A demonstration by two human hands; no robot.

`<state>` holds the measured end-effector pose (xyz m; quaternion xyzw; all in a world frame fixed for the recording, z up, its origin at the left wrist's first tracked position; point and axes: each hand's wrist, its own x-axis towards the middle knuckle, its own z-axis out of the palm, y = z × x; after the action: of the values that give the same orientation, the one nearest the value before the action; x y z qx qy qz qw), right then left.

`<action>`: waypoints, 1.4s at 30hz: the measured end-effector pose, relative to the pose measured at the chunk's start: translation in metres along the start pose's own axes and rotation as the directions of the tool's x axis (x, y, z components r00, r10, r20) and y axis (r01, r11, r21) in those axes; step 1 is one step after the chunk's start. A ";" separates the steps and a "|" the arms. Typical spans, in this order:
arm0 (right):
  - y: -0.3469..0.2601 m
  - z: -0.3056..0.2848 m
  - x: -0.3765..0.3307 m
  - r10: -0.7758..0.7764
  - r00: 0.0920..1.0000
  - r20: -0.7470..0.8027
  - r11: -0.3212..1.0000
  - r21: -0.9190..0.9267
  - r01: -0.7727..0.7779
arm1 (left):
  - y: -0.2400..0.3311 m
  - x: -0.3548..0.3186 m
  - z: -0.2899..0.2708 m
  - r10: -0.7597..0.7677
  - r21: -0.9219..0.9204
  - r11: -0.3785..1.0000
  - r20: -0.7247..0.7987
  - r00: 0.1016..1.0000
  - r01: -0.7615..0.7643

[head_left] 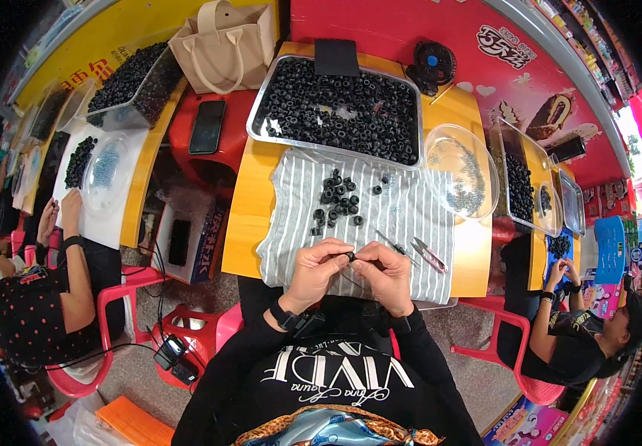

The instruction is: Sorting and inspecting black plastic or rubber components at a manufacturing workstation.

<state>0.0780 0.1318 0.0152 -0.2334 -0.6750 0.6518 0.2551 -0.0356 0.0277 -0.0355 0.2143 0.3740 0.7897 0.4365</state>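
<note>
Left hand (pixel 317 271) and right hand (pixel 383 276): fingertips pinched on one small black ring (pixel 350 256), over striped cloth (pixel 410 219). On the cloth: loose rings (pixel 327 197), snips (pixel 431 257). Beyond, on the table (pixel 250 204): tray (pixel 291 143).

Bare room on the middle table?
Free: grey-white striped cloth left of the loose black rings; yellow wooden tabletop right of the cloth, nearer than the clear round dish. Crowded: silver rectangular tray, full of rings; cloth beyond the right hand, with metal snips.

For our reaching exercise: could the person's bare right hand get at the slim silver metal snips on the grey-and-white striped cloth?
Probably yes: the right hand is near the snips and nothing covers them, though it pinches a small black piece.
</note>
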 end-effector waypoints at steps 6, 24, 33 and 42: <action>-0.002 -0.003 0.007 -0.015 1.000 0.020 0.999 0.031 0.014 | 0.001 0.001 -0.002 -0.089 0.000 0.996 0.022 0.996 0.089; -0.024 -0.001 0.017 -0.439 0.849 0.295 0.571 -0.638 0.517 | 0.017 0.007 -0.018 -0.346 -0.346 0.838 0.261 0.901 0.422; -0.031 -0.003 -0.003 -0.443 0.844 0.302 0.554 -0.648 0.523 | 0.018 0.009 -0.012 -0.261 -0.380 0.857 0.262 0.929 0.348; -0.021 0.000 -0.013 -0.413 0.865 0.285 0.596 -0.634 0.493 | 0.015 0.003 -0.011 -0.276 -0.317 0.901 0.114 0.954 0.298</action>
<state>0.0881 0.1228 0.0360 -0.0960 -0.9166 0.2787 0.2700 -0.0529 0.0210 -0.0306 0.1066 0.2493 0.7607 0.5897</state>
